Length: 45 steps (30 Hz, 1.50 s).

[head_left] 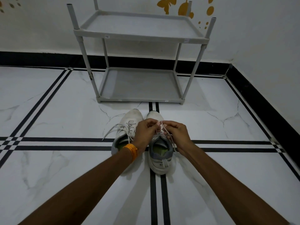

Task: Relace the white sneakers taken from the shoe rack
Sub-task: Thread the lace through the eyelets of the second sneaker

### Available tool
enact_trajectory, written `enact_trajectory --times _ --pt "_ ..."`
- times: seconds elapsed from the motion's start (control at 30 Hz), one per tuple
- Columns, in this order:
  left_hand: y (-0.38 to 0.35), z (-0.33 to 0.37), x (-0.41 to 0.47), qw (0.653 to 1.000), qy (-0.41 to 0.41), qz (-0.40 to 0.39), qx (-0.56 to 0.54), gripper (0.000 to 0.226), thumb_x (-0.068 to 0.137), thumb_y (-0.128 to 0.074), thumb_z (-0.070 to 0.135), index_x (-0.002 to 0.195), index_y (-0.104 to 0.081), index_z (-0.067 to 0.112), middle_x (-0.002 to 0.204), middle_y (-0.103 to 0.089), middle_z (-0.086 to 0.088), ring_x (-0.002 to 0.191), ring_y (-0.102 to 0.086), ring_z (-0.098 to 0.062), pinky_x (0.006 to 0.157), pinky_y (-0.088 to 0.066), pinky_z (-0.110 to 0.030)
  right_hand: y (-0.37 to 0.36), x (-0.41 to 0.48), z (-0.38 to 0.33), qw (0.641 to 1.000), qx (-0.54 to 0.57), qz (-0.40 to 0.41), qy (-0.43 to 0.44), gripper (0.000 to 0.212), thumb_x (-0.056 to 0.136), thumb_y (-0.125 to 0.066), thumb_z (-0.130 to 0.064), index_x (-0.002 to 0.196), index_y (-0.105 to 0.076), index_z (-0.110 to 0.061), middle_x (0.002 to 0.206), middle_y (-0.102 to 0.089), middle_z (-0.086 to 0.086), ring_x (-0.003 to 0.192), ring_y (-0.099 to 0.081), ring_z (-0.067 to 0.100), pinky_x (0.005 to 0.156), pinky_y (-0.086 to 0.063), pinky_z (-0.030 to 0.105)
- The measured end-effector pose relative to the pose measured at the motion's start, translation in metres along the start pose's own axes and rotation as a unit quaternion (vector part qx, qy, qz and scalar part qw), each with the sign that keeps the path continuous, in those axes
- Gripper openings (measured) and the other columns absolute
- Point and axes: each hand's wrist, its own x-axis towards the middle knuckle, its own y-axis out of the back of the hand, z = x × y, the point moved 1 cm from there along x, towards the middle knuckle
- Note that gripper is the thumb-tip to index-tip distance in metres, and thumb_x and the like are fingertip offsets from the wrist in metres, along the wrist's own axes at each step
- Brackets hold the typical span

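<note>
Here, two white sneakers side by side on the floor, toes toward the rack. Left hand and right hand both over the right shoe, fingers pinched shut on its lace. Left shoe just beside, laces loose and trailing left. Orange bangles on left wrist.
</note>
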Motion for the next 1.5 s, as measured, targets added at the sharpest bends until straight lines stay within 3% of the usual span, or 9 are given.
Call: enact_trajectory --times 0.1,0.27,0.43,0.63,0.8,0.93,1.1,1.33,1.5 --pt "0.0 0.0 0.001 0.999 -0.027 0.003 0.026 0.015 0.093 -0.059 0.008 0.1 -0.071 0.005 0.087 -0.074 -0.005 0.077 -0.07 -0.008 0.07 -0.056 -0.016 -0.002 0.003 0.0 1.0 -0.024 -0.006 0.0 0.021 0.092 -0.057 -0.004 0.104 -0.074 -0.008 0.09 -0.074 0.006 0.069 -0.069 0.012 0.061 -0.055 0.021" --pt "0.001 -0.004 0.002 0.997 -0.048 0.013 0.058 0.016 0.092 -0.063 0.015 0.103 -0.073 0.011 0.09 -0.075 -0.006 0.08 -0.072 -0.017 0.068 -0.057 -0.019 -0.004 0.004 -0.002 0.999 -0.036 -0.001 0.0 0.02 0.093 -0.057 -0.014 0.094 -0.074 -0.004 0.072 -0.064 0.011 0.056 -0.052 0.012 0.055 -0.046 0.023" --pt "0.003 -0.006 0.004 0.998 -0.034 0.036 0.04 0.017 0.09 -0.064 0.015 0.102 -0.073 0.007 0.089 -0.075 -0.01 0.073 -0.072 -0.016 0.069 -0.059 -0.025 -0.001 0.007 0.004 0.999 -0.04 -0.009 0.0 0.018 0.091 -0.061 -0.008 0.105 -0.073 -0.004 0.088 -0.071 0.019 0.064 -0.058 0.015 0.064 -0.053 0.028" --pt "-0.002 -0.004 0.001 0.997 -0.039 0.027 0.067 0.014 0.093 -0.058 0.014 0.101 -0.069 0.015 0.09 -0.072 -0.006 0.081 -0.069 -0.017 0.073 -0.057 -0.024 -0.001 0.007 0.002 0.999 -0.035 -0.009 -0.016 0.018 0.092 -0.058 -0.007 0.102 -0.072 -0.003 0.068 -0.065 0.005 0.053 -0.053 0.01 0.054 -0.048 0.021" --pt "0.0 -0.006 0.002 0.999 0.001 0.034 0.016 0.021 0.086 -0.07 0.017 0.1 -0.056 0.008 0.08 -0.073 -0.01 0.074 -0.071 -0.02 0.07 -0.059 -0.028 -0.002 0.004 0.001 0.998 -0.053 -0.03 0.011 0.018 0.09 -0.063 -0.006 0.105 -0.072 -0.003 0.071 -0.068 0.0 0.051 -0.059 0.001 0.054 -0.048 0.013" --pt "0.004 -0.002 0.003 0.999 0.018 -0.004 -0.04 0.021 0.082 -0.073 0.009 0.098 -0.067 -0.003 0.085 -0.073 -0.018 0.072 -0.069 -0.018 0.07 -0.057 -0.023 0.002 0.009 0.004 0.998 -0.054 -0.005 -0.019 0.022 0.091 -0.056 -0.001 0.107 -0.07 -0.004 0.068 -0.064 0.003 0.054 -0.052 0.01 0.054 -0.047 0.02" --pt "0.001 0.0 0.001 0.998 0.014 -0.048 -0.036 0.022 0.079 -0.076 0.01 0.097 -0.071 -0.003 0.081 -0.073 -0.012 0.069 -0.07 -0.01 0.068 -0.054 -0.017 -0.002 0.008 0.008 0.998 -0.05 -0.02 -0.015 0.025 0.091 -0.051 0.004 0.102 -0.072 -0.003 0.073 -0.067 0.009 0.057 -0.053 0.013 0.054 -0.049 0.021" --pt "0.004 0.002 0.003 0.993 0.1 -0.037 -0.043 0.053 0.076 -0.081 0.019 0.117 -0.049 0.009 0.098 -0.072 -0.015 0.073 -0.069 -0.012 0.053 -0.051 -0.012 0.001 0.009 0.004 0.999 -0.029 -0.027 -0.015 0.025 0.092 -0.052 0.004 0.108 -0.07 -0.002 0.076 -0.068 0.009 0.059 -0.06 0.012 0.06 -0.056 0.02" --pt "0.012 -0.001 0.01 0.985 0.097 -0.138 -0.047 0.042 0.083 -0.074 0.015 0.122 -0.061 0.008 0.104 -0.071 -0.024 0.09 -0.071 -0.025 0.073 -0.059 -0.023 0.009 0.01 0.001 0.995 -0.039 -0.088 -0.025 0.021 0.089 -0.055 0.008 0.106 -0.066 0.003 0.079 -0.068 0.015 0.063 -0.066 0.013 0.062 -0.057 0.02"
